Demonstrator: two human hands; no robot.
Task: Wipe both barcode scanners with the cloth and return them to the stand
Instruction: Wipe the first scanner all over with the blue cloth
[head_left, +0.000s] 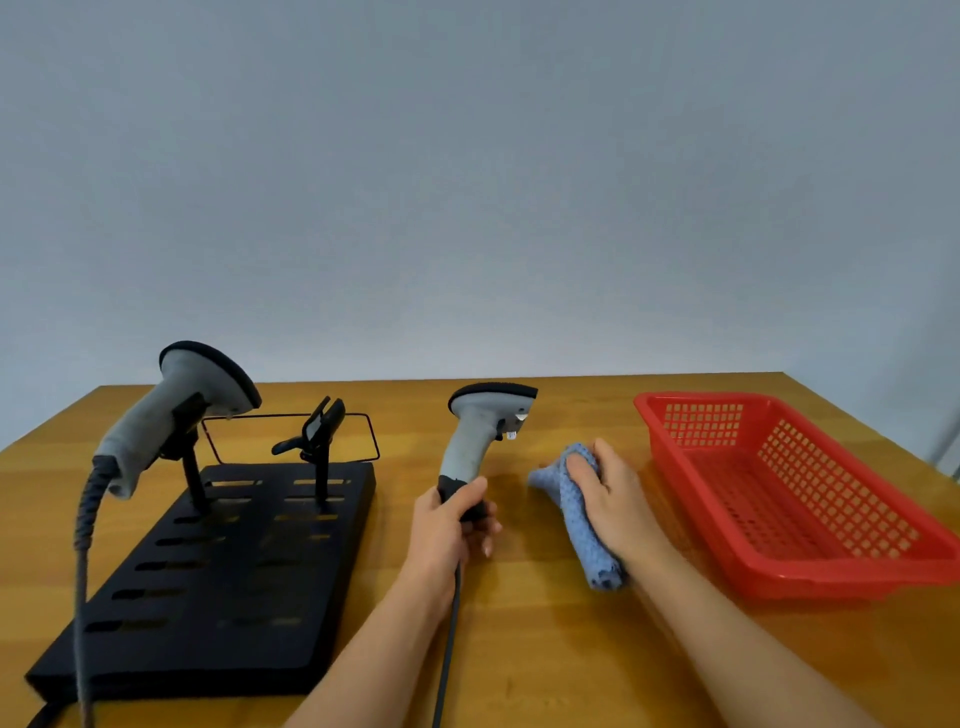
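Scanner (480, 436): gripped at handle base by left hand (447, 525), upright over tabletop (519, 649) centre, head tilted toward far edge. Cloth (582, 514): bunched in right hand (608, 493), just right of handle, apart. Second scanner (176, 410): docked on stand (218, 571), left edge. Right cradle (319, 431): vacant.

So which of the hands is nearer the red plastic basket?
Right. The right hand, gripping the blue cloth, sits just beside the red plastic basket; the left hand is farther away.
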